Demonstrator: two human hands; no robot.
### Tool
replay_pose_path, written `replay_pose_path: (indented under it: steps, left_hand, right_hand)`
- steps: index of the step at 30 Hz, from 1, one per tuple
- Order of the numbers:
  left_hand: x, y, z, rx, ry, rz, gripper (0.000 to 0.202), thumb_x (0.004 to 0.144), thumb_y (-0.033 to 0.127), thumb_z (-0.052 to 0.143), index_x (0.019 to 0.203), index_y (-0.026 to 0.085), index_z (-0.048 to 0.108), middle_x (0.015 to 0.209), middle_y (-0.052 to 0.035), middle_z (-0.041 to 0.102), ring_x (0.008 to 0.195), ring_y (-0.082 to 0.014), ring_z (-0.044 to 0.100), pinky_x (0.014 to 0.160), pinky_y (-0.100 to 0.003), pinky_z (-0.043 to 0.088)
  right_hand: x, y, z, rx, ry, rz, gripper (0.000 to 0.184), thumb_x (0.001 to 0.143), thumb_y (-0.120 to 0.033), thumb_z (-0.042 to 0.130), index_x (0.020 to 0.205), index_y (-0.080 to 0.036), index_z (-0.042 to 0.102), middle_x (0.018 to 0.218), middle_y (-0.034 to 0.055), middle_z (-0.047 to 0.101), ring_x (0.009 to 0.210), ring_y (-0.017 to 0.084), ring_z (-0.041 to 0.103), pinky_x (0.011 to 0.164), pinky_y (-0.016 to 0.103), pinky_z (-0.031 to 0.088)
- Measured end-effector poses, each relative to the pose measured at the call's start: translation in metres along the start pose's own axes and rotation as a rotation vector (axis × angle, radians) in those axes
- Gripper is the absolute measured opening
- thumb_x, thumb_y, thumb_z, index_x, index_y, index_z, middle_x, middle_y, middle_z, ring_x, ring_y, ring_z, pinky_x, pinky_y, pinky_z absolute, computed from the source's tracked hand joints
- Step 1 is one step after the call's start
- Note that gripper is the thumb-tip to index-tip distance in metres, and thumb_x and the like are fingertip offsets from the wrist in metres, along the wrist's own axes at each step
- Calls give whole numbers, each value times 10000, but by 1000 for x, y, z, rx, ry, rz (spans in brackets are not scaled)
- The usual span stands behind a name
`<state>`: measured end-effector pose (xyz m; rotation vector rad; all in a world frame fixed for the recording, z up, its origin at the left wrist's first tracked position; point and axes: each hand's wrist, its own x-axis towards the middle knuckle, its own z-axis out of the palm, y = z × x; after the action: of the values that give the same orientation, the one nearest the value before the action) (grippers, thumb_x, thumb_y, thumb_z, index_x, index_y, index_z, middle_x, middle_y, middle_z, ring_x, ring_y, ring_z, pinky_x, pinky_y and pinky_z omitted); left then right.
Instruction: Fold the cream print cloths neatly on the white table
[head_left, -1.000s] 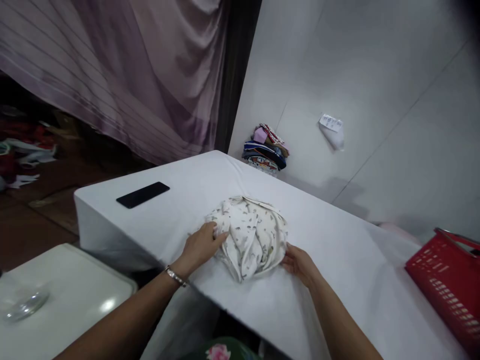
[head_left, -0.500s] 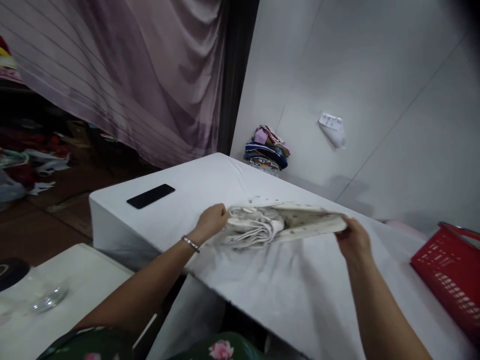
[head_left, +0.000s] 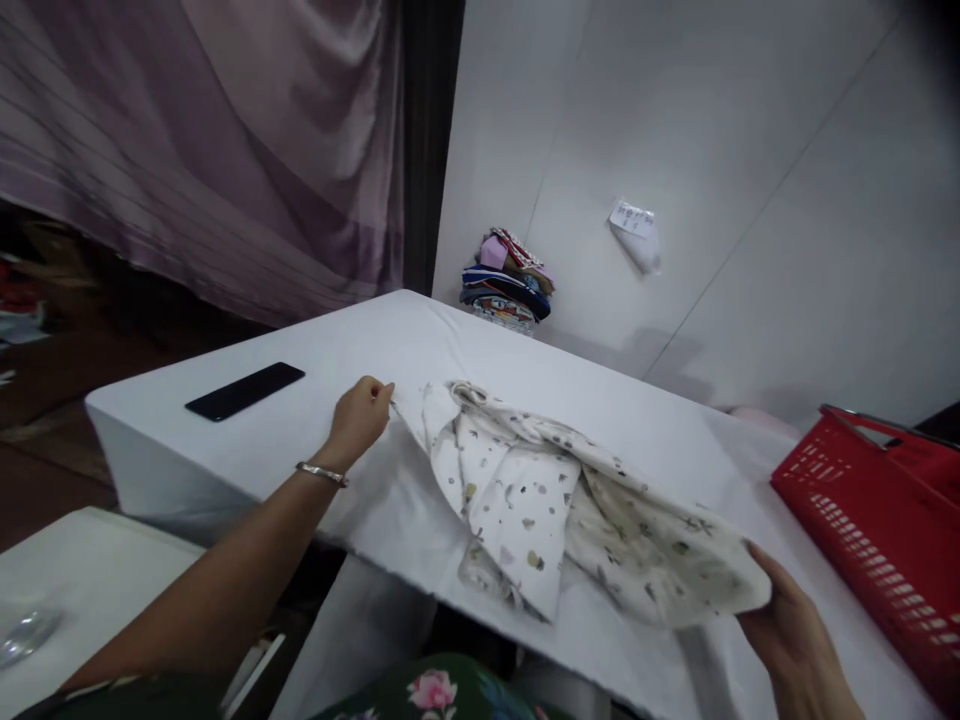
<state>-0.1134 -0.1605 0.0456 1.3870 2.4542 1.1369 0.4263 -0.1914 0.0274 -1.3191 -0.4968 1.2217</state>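
A white garment with small printed figures (head_left: 547, 500) lies stretched across the white-covered table (head_left: 420, 350). My left hand (head_left: 360, 415), with a bracelet on the wrist, is closed in a pinch on the garment's far left corner. My right hand (head_left: 787, 630) grips the garment's right end near the table's front edge, fingers curled under the cloth. The middle of the garment is bunched in folds between the two hands.
A black phone (head_left: 245, 390) lies at the table's left end. A red plastic basket (head_left: 885, 530) stands at the right. A stack of folded clothes (head_left: 506, 285) sits at the far edge by the wall. A small white table (head_left: 90, 580) with a glass dish (head_left: 26, 635) is at lower left.
The garment was a bunched heap, then was lifted and pulled apart. Now it lies spread on the table, my right hand having moved far right and toward me, my left hand moved left.
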Motion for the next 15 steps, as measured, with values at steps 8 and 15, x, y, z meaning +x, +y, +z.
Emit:
replay_pose_path:
  steps: [8,15]
  left_hand:
    - [-70,29,30,158,-369,124,441,826,600,347,745,200,514,703,-27,607,629,-177,545,554,-265,318]
    - [-121,43,48,128,-701,368,339,778,522,454,679,198,480,685,-48,598,645,-212,560,578,-310,375]
  right_hand:
    - [-42,44,21,-267,-264,226,558,627,-541,678,1033,-159,665,913,105,707,867,305,651,773,391,519]
    - [-63,46,51,-399,-560,302,475,615,-488,714,958,-160,690,855,104,705,774,283,657,720,387,501]
